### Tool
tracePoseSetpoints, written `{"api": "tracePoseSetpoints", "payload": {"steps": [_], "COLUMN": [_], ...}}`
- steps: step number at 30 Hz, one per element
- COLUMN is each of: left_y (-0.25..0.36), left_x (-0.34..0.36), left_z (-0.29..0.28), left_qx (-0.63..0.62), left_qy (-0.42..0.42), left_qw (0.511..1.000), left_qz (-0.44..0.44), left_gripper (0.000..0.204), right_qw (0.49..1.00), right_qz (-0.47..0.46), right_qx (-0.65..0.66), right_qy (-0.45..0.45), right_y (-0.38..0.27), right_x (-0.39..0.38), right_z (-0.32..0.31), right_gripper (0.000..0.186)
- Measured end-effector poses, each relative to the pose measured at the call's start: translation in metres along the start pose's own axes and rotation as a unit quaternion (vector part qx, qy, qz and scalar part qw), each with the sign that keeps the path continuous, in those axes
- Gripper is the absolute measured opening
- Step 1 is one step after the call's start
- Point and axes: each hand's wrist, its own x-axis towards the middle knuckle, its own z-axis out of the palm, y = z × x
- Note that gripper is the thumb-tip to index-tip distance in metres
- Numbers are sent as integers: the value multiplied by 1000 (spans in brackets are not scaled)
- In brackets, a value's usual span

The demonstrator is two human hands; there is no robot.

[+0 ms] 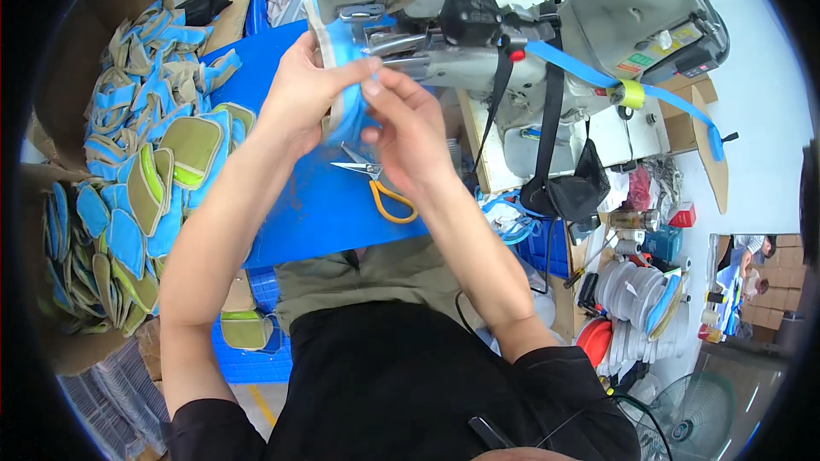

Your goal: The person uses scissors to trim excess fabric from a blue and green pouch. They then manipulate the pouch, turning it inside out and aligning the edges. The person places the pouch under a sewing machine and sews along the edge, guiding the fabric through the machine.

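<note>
A blue fabric piece with beige edging (pixel 340 41) is held up beside the arm of a sewing machine (pixel 478 68). My left hand (pixel 303 94) is closed around its left side, thumb across the front. My right hand (pixel 412 132) has its fingers curled, with thumb and forefinger pinched at the piece's right edge, close to my left thumb. The lower part of the piece is smeared by motion. Just below my hands, scissors with orange handles (pixel 389 205) lie spread on the blue tabletop (pixel 299 226).
Boxes at left hold heaped blue-and-beige pieces (pixel 145 102) and green-and-blue pads (pixel 188 151). A blue strip (pixel 572 64) runs through a yellow guide (pixel 630 94) on the machine. Black straps (pixel 553 119) hang below it. White reels (pixel 628 290) and a fan (pixel 683 427) stand at right.
</note>
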Motion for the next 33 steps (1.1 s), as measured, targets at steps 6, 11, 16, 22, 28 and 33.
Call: {"api": "tracePoseSetpoints", "payload": {"steps": [6,11,16,22,28,33], "left_y": [-7,-12,-22,-25,-19,-44], "left_x": [-5,-16,-12,-2,5,6], "left_z": [-11,-25,-36,-34,-33,-41], "left_qx": [44,7,-38,-110,-75,-62], "left_qy": [-27,-22,-31,-21,-11,-48], "left_qw": [999,999,999,993,997,995], "left_qz": [16,-33,-23,-34,-10,55], "left_gripper": [47,31,22,27,24,20], "right_qw": [940,774,623,520,720,717], "right_qz": [-134,-448,-505,-365,-267,-368], "right_qx": [-307,-415,-549,-685,-510,-458], "right_qy": [65,168,235,357,388,375], "right_y": [-69,-216,-353,-519,-530,-491], "right_x": [-44,-69,-53,6,30,6], "right_z": [-5,-26,-56,-124,-165,-187], "right_gripper": [37,31,37,61,43,50]}}
